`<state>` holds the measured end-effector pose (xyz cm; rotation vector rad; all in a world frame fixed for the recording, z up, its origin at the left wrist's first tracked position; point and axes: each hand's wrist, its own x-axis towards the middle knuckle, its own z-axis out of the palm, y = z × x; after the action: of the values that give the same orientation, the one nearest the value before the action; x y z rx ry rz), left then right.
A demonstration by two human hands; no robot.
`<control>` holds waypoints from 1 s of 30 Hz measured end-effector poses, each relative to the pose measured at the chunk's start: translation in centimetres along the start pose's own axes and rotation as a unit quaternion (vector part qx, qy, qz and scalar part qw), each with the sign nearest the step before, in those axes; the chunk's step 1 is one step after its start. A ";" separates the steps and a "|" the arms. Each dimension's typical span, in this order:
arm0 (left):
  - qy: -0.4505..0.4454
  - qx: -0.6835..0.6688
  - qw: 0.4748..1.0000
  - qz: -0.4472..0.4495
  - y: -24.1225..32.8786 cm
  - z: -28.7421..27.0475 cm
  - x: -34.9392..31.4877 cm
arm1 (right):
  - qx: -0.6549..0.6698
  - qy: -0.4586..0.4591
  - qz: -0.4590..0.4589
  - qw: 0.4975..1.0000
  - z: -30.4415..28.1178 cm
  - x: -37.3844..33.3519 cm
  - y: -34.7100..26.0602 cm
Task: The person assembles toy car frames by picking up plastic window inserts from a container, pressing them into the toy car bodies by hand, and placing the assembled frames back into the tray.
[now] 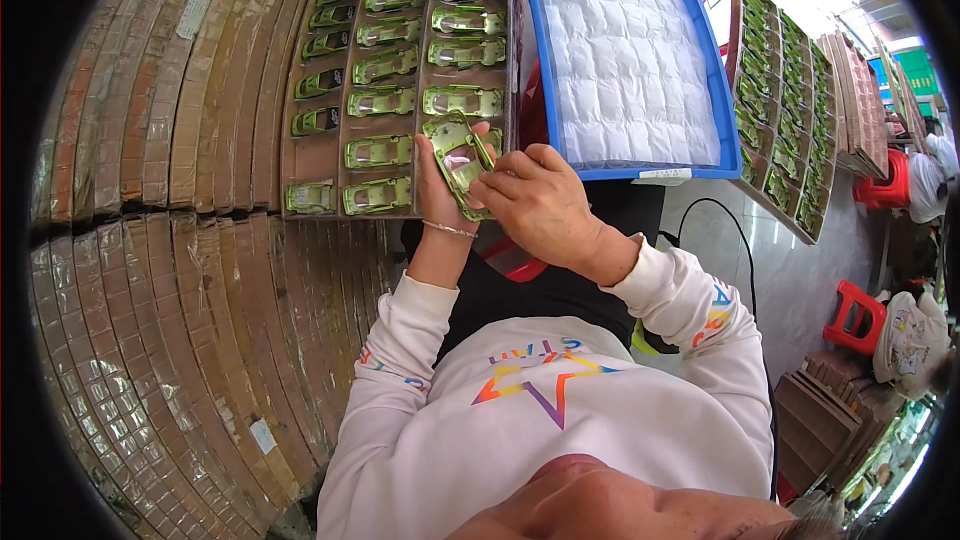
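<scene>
A shiny green toy car body rests tilted in my left hand, its hollow side showing. The fingers and thumb of that hand close round its edges. My right hand is bent over the car's right side, fingertips pinched together against it. Whatever may lie between those fingertips is hidden. Just beyond my hands, a brown compartment tray holds rows of similar green car bodies. In its left column some pieces have black parts.
Right of the tray, a blue bin holds white wrapped packets. Stacked cardboard-like trays wall off the left. Another tray of green pieces stands at the right. Red stools and a black cable are over the floor there.
</scene>
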<state>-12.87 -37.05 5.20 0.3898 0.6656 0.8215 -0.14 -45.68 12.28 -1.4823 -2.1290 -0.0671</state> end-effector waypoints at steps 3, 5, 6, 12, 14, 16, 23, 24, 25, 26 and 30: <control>-0.097 -0.031 0.994 -0.034 0.1 -1.2 0.2 | -0.004 -0.020 -0.014 1.000 0.2 0.1 0.1; -0.100 -0.023 0.994 -0.028 0.0 -1.4 0.4 | -0.007 -0.030 -0.019 0.999 0.4 0.1 0.2; -0.103 -0.017 0.994 -0.022 0.0 -1.4 0.5 | -0.007 -0.047 -0.023 0.999 0.5 0.2 0.2; -0.024 0.033 0.999 0.004 -0.1 -1.6 1.1 | -0.005 -0.086 -0.067 0.994 1.4 0.3 1.4; 0.017 0.047 0.999 0.021 -0.4 -0.6 1.0 | -0.003 -0.088 -0.078 0.993 1.6 0.2 1.6; 0.058 0.060 0.996 0.039 -0.2 -0.2 0.9 | -0.020 -0.105 -0.093 0.990 1.4 0.4 1.7; -0.008 0.006 0.999 -0.031 0.1 0.7 1.1 | -0.054 0.001 -0.129 0.990 -0.3 0.3 2.0; -0.008 0.008 1.000 -0.024 0.1 0.6 1.1 | -0.052 -0.009 -0.130 0.990 -0.2 0.3 2.0; -0.008 0.011 1.000 -0.017 0.0 0.6 1.1 | -0.050 -0.019 -0.130 0.990 -0.1 0.3 2.0; -0.008 0.010 1.000 -0.017 0.0 0.3 1.2 | -0.050 -0.019 -0.130 0.990 0.0 0.3 2.0; -0.006 0.044 0.999 -0.019 -0.1 -0.3 1.5 | -0.024 -0.060 -0.102 0.993 0.5 0.4 2.1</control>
<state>-12.29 -35.86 4.34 0.4606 0.6977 0.7544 1.40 -44.39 11.48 -1.3206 -2.3859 -0.1079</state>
